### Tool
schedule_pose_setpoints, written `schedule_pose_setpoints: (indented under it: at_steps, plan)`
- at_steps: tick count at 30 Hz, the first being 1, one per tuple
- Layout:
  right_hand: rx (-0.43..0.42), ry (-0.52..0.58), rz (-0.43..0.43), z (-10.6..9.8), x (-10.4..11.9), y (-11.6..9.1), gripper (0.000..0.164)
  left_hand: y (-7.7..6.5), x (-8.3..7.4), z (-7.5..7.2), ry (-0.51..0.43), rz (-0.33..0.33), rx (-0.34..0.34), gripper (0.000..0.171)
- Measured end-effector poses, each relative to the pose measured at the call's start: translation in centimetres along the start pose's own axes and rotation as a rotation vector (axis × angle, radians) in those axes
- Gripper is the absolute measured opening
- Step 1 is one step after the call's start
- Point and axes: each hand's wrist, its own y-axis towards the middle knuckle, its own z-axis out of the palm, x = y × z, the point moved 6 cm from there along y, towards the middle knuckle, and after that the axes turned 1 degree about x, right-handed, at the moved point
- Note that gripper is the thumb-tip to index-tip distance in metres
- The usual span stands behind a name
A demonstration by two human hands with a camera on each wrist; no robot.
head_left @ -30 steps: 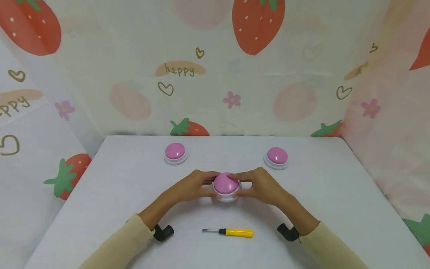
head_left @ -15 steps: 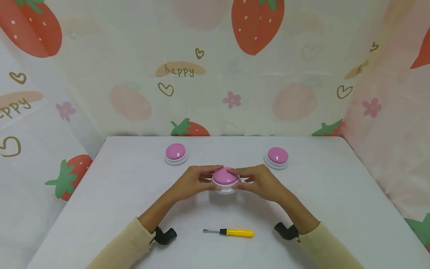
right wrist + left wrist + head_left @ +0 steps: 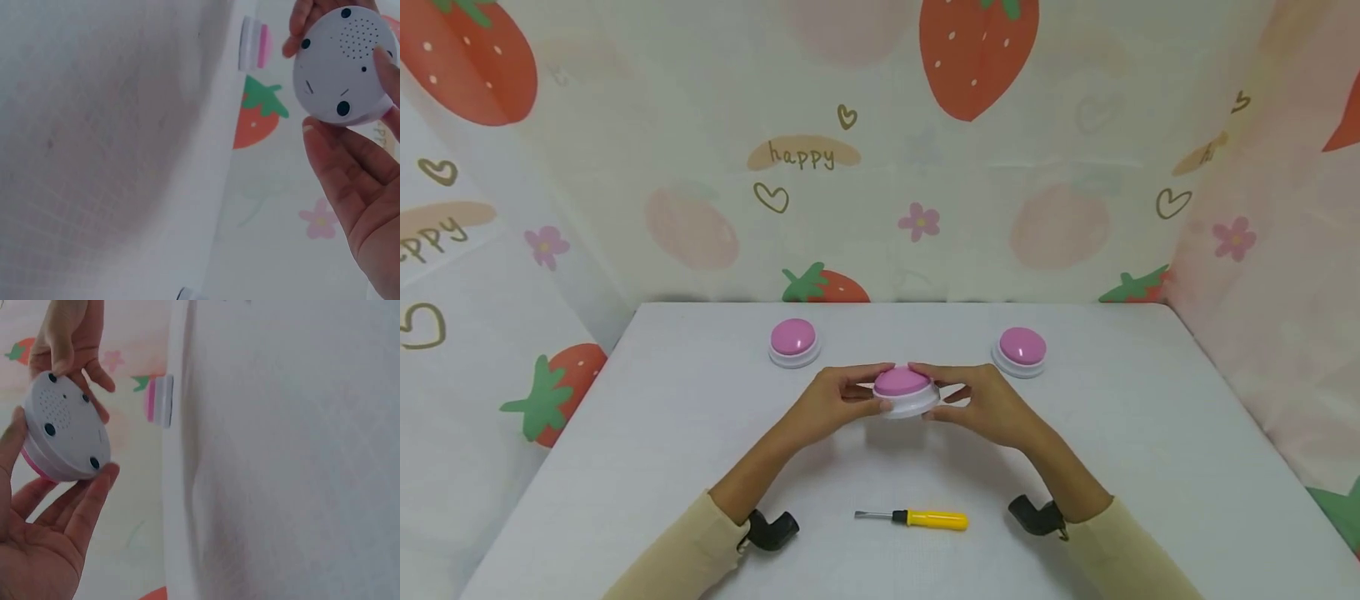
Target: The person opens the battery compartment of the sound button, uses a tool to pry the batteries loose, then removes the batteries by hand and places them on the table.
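Note:
Both hands hold a round buzzer button (image 3: 903,382) with a pink dome and a white base, raised above the table and tilted. My left hand (image 3: 835,402) grips its left side, thumb low on the base and fingers at the dome's far edge. From the other side my right hand (image 3: 987,403) grips it, its thumb on the base's underside in the right wrist view. The underside (image 3: 331,69) shows a patch of small speaker holes and several dark round spots. A yellow-handled flat screwdriver (image 3: 925,520) lies nearer on the table, apart from both hands.
A second pink buzzer button (image 3: 793,340) stands at the back left of the white table (image 3: 625,467); a third one (image 3: 1020,350) stands at the back right. Printed cloth (image 3: 880,183) closes off the back and sides. Black wrist cameras (image 3: 772,531) hang below the sleeves.
Both hands have lifted the buzzer button off the table and away from me, tilting it so its base shows more. The screwdriver and the other two buttons stay put.

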Motion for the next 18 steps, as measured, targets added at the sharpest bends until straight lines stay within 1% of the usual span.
schedule_pose_setpoints:
  at_steps: [4,8,13,18]
  plan:
    - [0.010,0.039,0.012,0.05,-0.05,0.01,0.064,-0.21,-0.04,0.01,0.008,0.005,0.057,0.065]
    - [0.009,0.036,0.037,-0.04,-0.18,-0.03,0.064,-0.33,-0.12,0.05,0.009,0.020,0.101,0.071]
    - [0.003,0.060,0.049,-0.27,-0.25,-0.08,0.062,-0.25,0.04,0.15,0.028,0.044,0.121,0.069]
    - [-0.008,0.080,0.063,-0.34,-0.44,-0.09,0.060,-0.25,0.00,0.16,0.047,0.052,0.106,0.061]
